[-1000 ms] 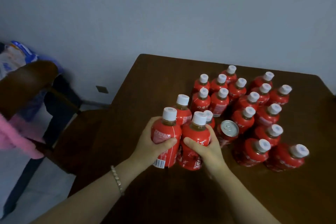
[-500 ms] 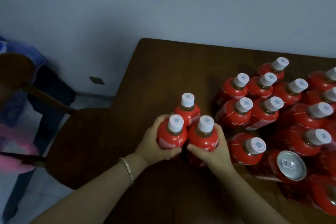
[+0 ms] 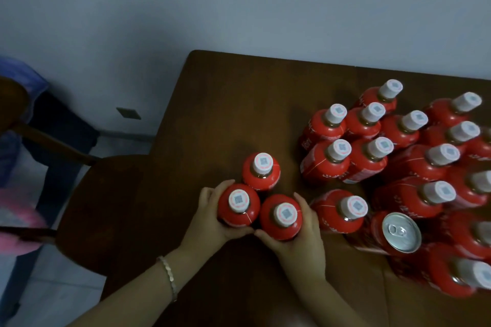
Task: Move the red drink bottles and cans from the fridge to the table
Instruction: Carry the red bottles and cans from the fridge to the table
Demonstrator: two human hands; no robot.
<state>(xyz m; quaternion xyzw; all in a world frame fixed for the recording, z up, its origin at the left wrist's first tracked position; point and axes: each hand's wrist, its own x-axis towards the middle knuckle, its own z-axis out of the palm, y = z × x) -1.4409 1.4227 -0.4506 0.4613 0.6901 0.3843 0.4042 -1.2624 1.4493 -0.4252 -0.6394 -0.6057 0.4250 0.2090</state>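
Fingers [image 3: 208, 195] of left hand [image 3: 206, 224], right hand [image 3: 301, 244] round two red bottles [image 3: 251, 216]

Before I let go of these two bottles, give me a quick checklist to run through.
1. Left hand grips the left bottle: ok.
2. Right hand grips the right bottle: ok.
3. Both held bottles upright, white caps on: ok.
4. Their bases set down on the table: cannot tell, hidden from above.
5. Distance from the table's left edge: ok, both are well inboard.
6. Gap between the right hand and the neighbouring bottle: cannot tell, they look very close.
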